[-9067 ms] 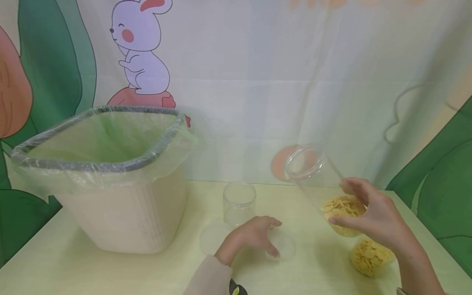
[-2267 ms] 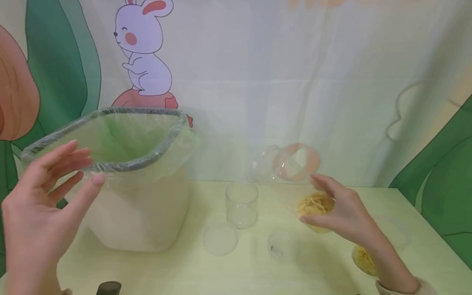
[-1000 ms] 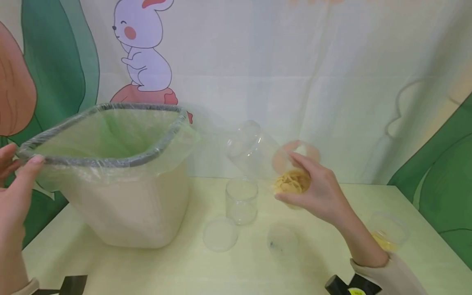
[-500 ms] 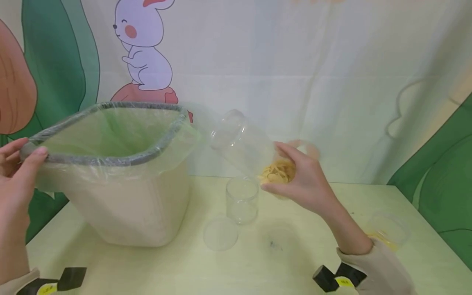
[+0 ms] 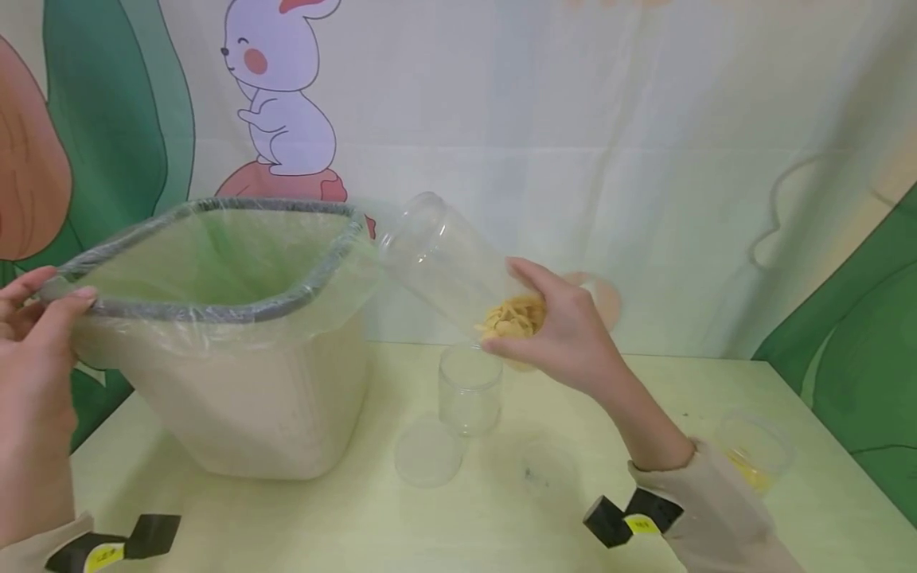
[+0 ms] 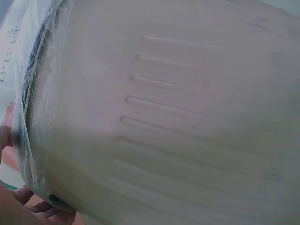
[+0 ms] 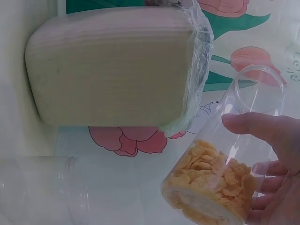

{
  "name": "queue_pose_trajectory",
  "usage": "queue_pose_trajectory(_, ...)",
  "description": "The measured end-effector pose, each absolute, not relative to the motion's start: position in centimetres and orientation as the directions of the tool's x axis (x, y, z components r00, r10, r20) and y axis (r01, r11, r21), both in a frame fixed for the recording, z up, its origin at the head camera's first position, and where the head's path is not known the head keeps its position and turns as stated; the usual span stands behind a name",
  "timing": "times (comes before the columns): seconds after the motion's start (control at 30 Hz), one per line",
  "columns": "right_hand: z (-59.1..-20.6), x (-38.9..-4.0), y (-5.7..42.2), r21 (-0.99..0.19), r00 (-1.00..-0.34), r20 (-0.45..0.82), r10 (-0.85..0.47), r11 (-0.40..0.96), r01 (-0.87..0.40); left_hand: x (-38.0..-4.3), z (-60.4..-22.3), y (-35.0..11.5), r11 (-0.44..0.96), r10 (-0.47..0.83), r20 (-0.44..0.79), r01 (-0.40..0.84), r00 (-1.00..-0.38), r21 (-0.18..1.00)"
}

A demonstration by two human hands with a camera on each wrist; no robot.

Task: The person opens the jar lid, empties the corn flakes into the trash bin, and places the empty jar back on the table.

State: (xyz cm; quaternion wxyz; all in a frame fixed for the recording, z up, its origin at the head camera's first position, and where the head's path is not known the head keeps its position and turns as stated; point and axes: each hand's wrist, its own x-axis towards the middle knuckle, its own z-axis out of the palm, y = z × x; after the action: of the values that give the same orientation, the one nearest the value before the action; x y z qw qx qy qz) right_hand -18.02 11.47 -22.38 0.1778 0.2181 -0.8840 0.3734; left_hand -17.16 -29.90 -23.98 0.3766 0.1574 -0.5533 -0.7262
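My left hand (image 5: pixel 43 374) pinches the near-left corner of the bin's dark rim (image 5: pixel 208 313), over the plastic liner. The pale bin (image 5: pixel 251 406) is lined with a thin translucent bag and stands at the left. In my right hand (image 5: pixel 573 330) is a tall clear jar (image 5: pixel 454 263), gripped near its base and tilted with its open mouth toward the bin's right rim. Corn flakes (image 7: pixel 213 171) lie heaped in the jar's bottom. In the right wrist view, my right thumb (image 7: pixel 248 124) lies across the jar's side and the fingers wrap behind.
A short clear jar (image 5: pixel 470 390) stands on the table in the middle, below the held jar. A round clear lid (image 5: pixel 428 455) lies in front of it, with another clear lid (image 5: pixel 552 465) to its right. Partly behind my right sleeve is a clear container (image 5: pixel 759 446) with yellow flakes.
My right hand has carried the jar leftward and up, to the bin's right side. Earlier my left hand was over the table near a lid; it has since taken hold of the bin's rim.
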Motion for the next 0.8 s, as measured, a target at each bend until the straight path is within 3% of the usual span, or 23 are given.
queue_pose_trajectory(0.8, -19.9, -20.3, 7.2, -0.535, -0.814, 0.486, -0.318, 0.628, -0.565, -16.9, -23.5, -29.5, -0.198, -0.738, 0.094, 0.348, -0.668, 0.916)
